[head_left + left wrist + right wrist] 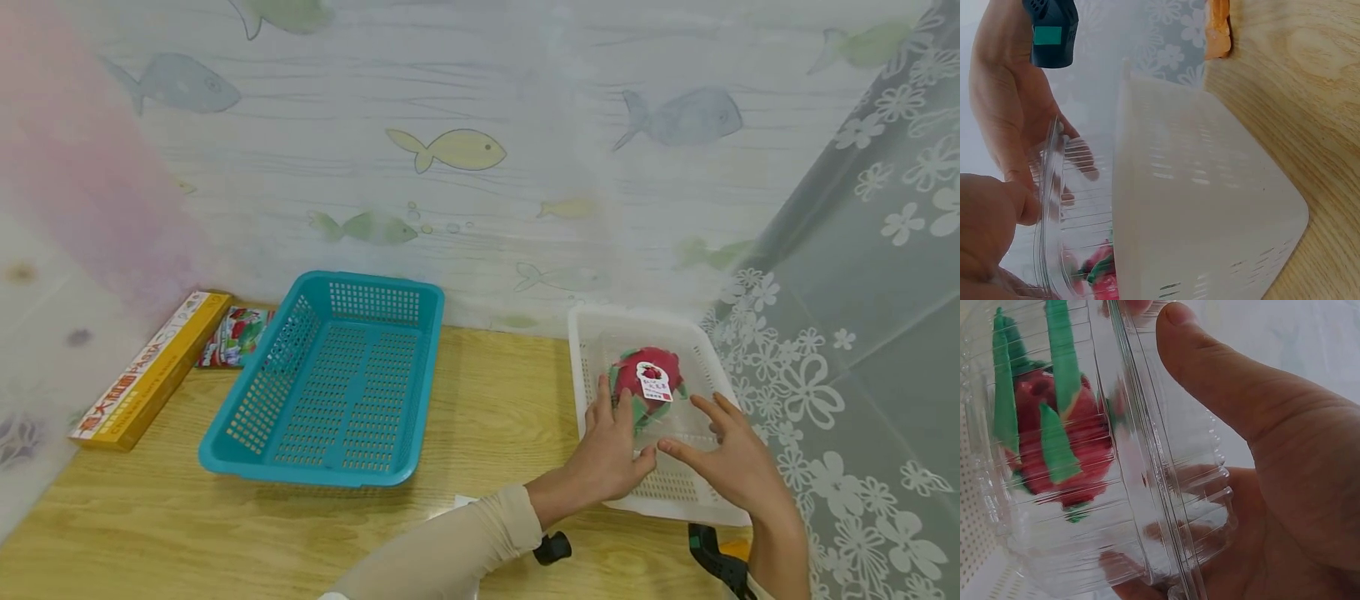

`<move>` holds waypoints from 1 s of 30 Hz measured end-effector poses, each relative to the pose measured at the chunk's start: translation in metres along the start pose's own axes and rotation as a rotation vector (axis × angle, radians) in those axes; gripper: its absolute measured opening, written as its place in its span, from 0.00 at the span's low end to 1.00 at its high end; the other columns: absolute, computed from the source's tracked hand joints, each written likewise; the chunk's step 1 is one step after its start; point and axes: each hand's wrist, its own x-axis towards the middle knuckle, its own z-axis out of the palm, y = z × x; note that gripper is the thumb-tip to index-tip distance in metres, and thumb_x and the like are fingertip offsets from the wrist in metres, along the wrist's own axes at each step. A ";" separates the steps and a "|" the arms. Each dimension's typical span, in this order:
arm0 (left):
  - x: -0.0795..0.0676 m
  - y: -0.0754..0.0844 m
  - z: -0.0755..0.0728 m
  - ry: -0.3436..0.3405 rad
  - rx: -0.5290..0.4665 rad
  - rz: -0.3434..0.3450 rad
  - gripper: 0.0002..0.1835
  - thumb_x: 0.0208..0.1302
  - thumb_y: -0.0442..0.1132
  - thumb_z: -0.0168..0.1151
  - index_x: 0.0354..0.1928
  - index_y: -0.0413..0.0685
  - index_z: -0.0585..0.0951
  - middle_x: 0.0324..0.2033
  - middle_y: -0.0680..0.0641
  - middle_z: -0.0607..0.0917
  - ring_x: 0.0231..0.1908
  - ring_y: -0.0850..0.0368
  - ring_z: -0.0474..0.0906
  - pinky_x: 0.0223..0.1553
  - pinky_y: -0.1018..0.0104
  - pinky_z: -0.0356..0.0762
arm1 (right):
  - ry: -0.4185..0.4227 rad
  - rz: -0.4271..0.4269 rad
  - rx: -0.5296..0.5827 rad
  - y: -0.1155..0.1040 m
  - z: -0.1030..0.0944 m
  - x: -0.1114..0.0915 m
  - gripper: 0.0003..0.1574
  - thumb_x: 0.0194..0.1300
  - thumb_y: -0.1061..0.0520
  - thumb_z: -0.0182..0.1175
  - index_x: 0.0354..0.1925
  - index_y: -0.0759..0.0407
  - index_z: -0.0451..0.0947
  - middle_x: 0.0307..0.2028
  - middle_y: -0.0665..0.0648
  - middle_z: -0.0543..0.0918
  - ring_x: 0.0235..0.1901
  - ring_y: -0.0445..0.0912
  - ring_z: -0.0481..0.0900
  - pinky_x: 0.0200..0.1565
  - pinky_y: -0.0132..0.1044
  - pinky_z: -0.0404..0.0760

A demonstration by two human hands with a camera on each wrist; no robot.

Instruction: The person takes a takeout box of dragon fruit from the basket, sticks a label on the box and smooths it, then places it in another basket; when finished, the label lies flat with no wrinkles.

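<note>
A clear plastic clamshell box [1072, 550] holds a red dragon fruit [651, 375] with green scales and a white label above it. The box overlaps the inside of a white perforated basket [678, 500], and in the left wrist view its seam stands above the basket's rim. My left hand [609, 450] holds the near left side of the box, fingers spread over the lid. My right hand [738, 462] grips the near right corner, its thumb [1210, 359] by the seam and its fingers around the far side, seen through the plastic.
An open teal basket [318, 475] stands left of the white one. Beyond it lie a colourful packet [236, 337] and a long yellow pasta box [153, 371]. An orange object [1217, 28] lies by the white basket's near side. Fish-printed curtain [480, 233] hangs behind the wooden table [495, 417].
</note>
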 end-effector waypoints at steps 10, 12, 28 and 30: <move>0.005 0.001 0.000 -0.028 -0.022 -0.033 0.43 0.73 0.50 0.59 0.80 0.38 0.52 0.81 0.36 0.37 0.77 0.36 0.52 0.61 0.53 0.79 | -0.014 0.005 0.026 0.003 -0.001 0.004 0.61 0.66 0.36 0.67 0.78 0.69 0.52 0.76 0.82 0.43 0.64 0.82 0.64 0.51 0.71 0.77; 0.006 0.001 0.000 -0.032 -0.023 -0.036 0.43 0.73 0.50 0.58 0.80 0.38 0.52 0.81 0.35 0.37 0.77 0.36 0.53 0.61 0.52 0.79 | -0.016 0.004 0.029 0.003 -0.001 0.004 0.61 0.66 0.36 0.66 0.78 0.69 0.52 0.76 0.82 0.44 0.64 0.82 0.63 0.51 0.71 0.76; 0.017 0.002 0.002 -0.036 0.018 -0.084 0.43 0.73 0.51 0.59 0.80 0.39 0.53 0.81 0.34 0.41 0.75 0.34 0.57 0.55 0.55 0.83 | -0.048 0.004 0.049 0.007 -0.001 0.013 0.60 0.67 0.36 0.66 0.78 0.70 0.53 0.76 0.83 0.45 0.64 0.82 0.63 0.51 0.72 0.76; 0.018 0.002 0.002 -0.037 0.025 -0.092 0.43 0.73 0.51 0.59 0.80 0.40 0.53 0.81 0.35 0.41 0.75 0.35 0.57 0.55 0.55 0.83 | -0.052 0.003 0.050 0.006 -0.001 0.014 0.60 0.67 0.36 0.66 0.77 0.70 0.53 0.76 0.83 0.45 0.64 0.82 0.63 0.51 0.72 0.76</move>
